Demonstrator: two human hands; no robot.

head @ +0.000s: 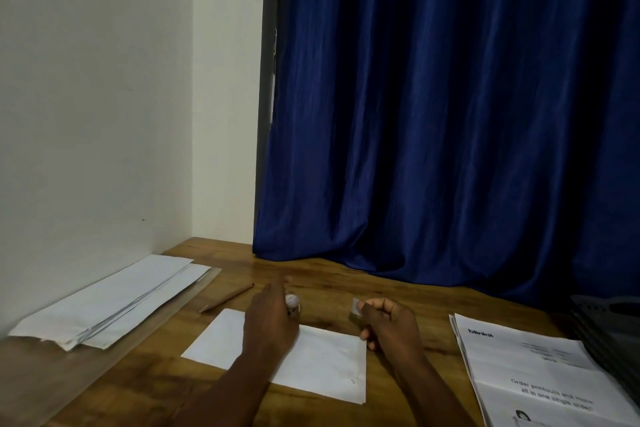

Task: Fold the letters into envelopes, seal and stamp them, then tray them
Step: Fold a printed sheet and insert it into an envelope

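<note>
A white envelope [322, 367] lies flat on the wooden table [145, 378] in front of me. My left hand [272, 319] hovers over its far left part and holds a small white cylinder [292, 302], perhaps a glue stick, between its fingers. My right hand [388, 322] sits just past the envelope's far right corner and pinches a small pale square piece [356, 308], perhaps a stamp. A stack of printed letters [533, 367] lies at the right. A pile of white envelopes [110, 302] lies at the left by the wall.
A brown pencil [227, 297] lies on the table between the envelope pile and my left hand. A dark tray [609, 319] stands at the far right edge. A blue curtain [450, 114] hangs down to the table's back edge.
</note>
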